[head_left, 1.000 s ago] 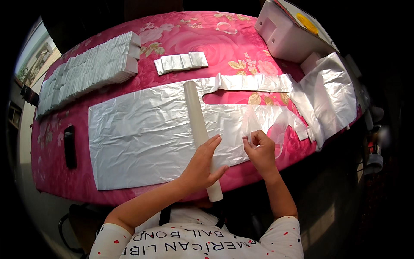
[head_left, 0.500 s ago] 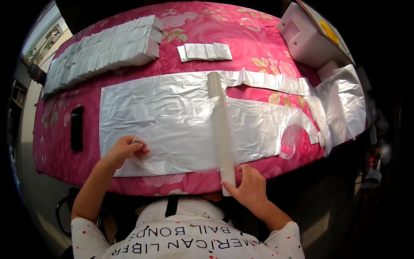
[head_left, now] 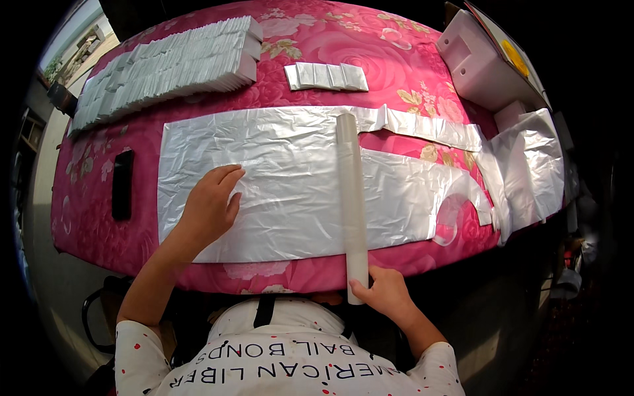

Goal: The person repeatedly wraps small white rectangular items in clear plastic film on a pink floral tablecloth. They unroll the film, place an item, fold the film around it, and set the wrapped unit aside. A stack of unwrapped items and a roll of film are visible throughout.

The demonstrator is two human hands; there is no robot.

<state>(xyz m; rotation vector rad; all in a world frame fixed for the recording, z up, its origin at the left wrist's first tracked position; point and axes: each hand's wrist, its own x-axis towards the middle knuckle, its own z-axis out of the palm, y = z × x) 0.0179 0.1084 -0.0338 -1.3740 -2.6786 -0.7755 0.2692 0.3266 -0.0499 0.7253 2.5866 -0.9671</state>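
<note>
A long white roll [head_left: 351, 198] lies across a flat sheet of clear plastic film [head_left: 290, 158] spread on the pink flowered table cover [head_left: 343, 46]. My right hand [head_left: 383, 294] grips the roll's near end at the table's front edge. My left hand [head_left: 210, 206] rests flat, fingers together, on the left part of the film. The film's right end has a curved cut-out loop [head_left: 456, 211].
A long row of folded white plastic packs [head_left: 165, 66] lies at the back left, a smaller stack [head_left: 327, 76] at the back middle. A black phone [head_left: 122, 185] sits at the left. A white machine [head_left: 482, 63] and more film [head_left: 528, 165] are at the right.
My left hand left the roll, went to the film's left edge, then slid onto the sheet. My right hand dropped from the film's right end to the roll's near end.
</note>
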